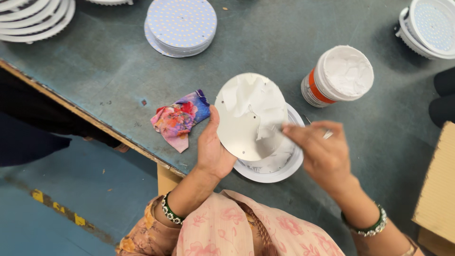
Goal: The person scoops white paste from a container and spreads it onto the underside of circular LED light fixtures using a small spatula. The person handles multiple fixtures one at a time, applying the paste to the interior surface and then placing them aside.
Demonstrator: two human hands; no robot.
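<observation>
Scanning from left to right, each item is listed with its place:
Floor marking: a yellow strip (57,206) is seen on the blue floor at 8 o'clock.
Ring stack: white rings (35,19) are piled at the 10 o'clock corner of the grey-green bench (109,71).
Dotted discs: a stack of round white boards (180,24) with rows of small yellow dots is set at 11 o'clock.
Rag: a crumpled pink, red and blue cloth (179,118) is laid just beside the left hand, at its 10 o'clock.
Left hand: the left hand (213,149) is curled around the edge of the metal disc (246,118), thumb on top; the disc is held tilted at frame centre, smeared with white paste.
Housing: a white round housing (279,170) is placed under the disc, touching the bench.
Right hand: the right hand (322,149) is pinched on a thin metal tool (327,134) at the disc's 3 o'clock edge.
Tub: an open white tub (339,76) of white paste, with an orange band on its label, stands at 1 o'clock.
Lamp stack: white dotted fittings (429,26) are stacked at 2 o'clock.
Carton: a brown cardboard box (438,189) is seen at 4 o'clock.
</observation>
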